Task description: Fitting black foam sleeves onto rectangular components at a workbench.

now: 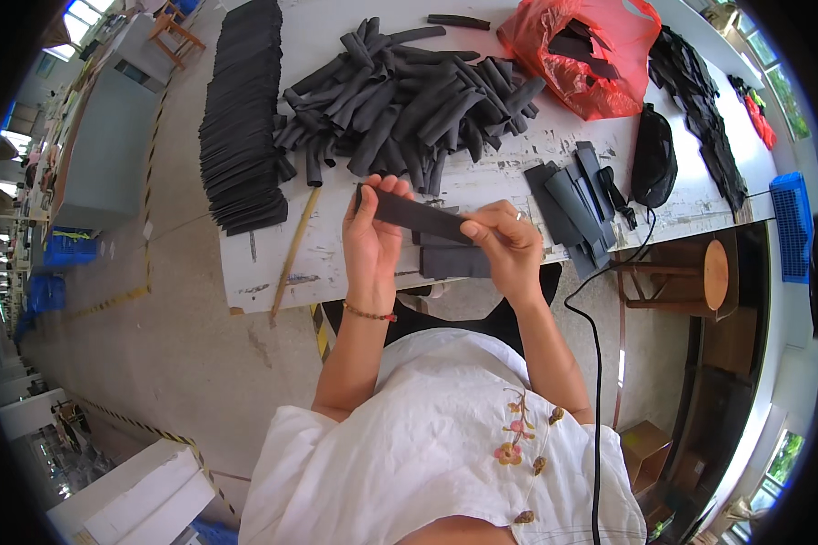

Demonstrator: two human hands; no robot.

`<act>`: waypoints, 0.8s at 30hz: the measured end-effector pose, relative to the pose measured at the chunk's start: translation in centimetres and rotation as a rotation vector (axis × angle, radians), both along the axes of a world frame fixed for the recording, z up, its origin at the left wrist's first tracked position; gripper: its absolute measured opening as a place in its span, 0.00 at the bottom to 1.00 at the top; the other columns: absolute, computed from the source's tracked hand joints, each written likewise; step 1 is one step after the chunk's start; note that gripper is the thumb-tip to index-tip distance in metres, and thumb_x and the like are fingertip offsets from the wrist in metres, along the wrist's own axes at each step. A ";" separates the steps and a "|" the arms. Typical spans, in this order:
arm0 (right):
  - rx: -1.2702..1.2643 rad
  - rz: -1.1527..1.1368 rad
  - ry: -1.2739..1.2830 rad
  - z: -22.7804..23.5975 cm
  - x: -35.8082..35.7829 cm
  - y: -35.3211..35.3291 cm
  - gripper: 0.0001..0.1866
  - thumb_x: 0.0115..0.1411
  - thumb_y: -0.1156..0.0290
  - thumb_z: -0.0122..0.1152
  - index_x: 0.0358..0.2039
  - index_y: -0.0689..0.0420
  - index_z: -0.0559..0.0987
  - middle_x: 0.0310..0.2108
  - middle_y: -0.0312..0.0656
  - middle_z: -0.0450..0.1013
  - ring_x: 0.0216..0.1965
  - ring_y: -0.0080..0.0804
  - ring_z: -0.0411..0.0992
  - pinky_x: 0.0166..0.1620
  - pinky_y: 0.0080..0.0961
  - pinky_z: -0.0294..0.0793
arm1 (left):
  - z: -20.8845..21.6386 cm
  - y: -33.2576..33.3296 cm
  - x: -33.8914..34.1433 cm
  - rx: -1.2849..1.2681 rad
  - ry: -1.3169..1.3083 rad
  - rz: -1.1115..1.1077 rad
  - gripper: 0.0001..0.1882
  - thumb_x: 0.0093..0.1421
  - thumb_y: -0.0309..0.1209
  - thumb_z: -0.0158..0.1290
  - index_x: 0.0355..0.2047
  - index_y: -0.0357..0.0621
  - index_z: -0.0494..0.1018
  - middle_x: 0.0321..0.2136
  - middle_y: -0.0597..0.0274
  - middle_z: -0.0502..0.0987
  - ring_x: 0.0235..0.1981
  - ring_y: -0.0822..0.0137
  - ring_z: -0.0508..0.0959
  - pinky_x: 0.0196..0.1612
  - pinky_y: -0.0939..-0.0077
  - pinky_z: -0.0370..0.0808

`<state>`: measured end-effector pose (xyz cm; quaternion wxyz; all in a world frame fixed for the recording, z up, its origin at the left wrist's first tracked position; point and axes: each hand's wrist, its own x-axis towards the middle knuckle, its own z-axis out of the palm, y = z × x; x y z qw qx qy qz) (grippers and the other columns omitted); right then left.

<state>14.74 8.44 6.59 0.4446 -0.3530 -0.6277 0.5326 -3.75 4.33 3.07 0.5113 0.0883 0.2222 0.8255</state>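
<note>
Between my two hands stretches a flat black strip (421, 217), held above the near edge of the white table (323, 263). My left hand (373, 227) pinches its left end with the thumb, palm turned up. At the other end, the thumb and fingers of my right hand (507, 243) grip it. Below the strip, more flat dark pieces (454, 263) lie at the table edge, partly covered by my right hand. Beyond my hands is a loose heap of rolled black tubes (409, 100). A long row of stacked black strips (239, 118) runs along the table's left side.
A red plastic bag (600, 86) with black pieces stands at the back right. Nearer are dark flat strips (573, 204) and a black pouch-like object (654, 156) with a cord (598, 363). A wooden stick (295, 250) overhangs the front edge. A stool (715, 275) stands right.
</note>
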 end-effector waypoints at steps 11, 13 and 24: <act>-0.354 0.077 -0.131 0.8 -0.2 0.3 0.19 0.57 0.81 0.61 0.48 0.66 0.68 0.31 0.44 0.75 0.33 0.28 0.78 0.40 0.21 0.75 | 1.5 0.8 0.3 -0.220 0.152 0.141 0.12 0.63 0.30 0.54 0.41 0.32 0.72 0.38 0.49 0.78 0.42 0.54 0.79 0.51 0.58 0.76; -0.304 0.117 -0.264 1.0 0.5 0.2 0.19 0.57 0.82 0.60 0.48 0.66 0.68 0.31 0.44 0.75 0.32 0.28 0.77 0.39 0.21 0.76 | 0.6 0.8 0.2 -0.256 0.118 0.131 0.12 0.63 0.30 0.53 0.41 0.32 0.72 0.39 0.49 0.78 0.42 0.55 0.79 0.51 0.59 0.76; -0.401 0.080 -0.175 1.2 0.7 1.6 0.11 0.59 0.76 0.61 0.43 0.64 0.78 0.36 0.40 0.76 0.31 0.22 0.74 0.34 0.17 0.73 | 1.5 1.5 0.9 -0.148 0.157 0.078 0.15 0.63 0.32 0.55 0.46 0.35 0.70 0.40 0.50 0.78 0.42 0.55 0.79 0.51 0.59 0.76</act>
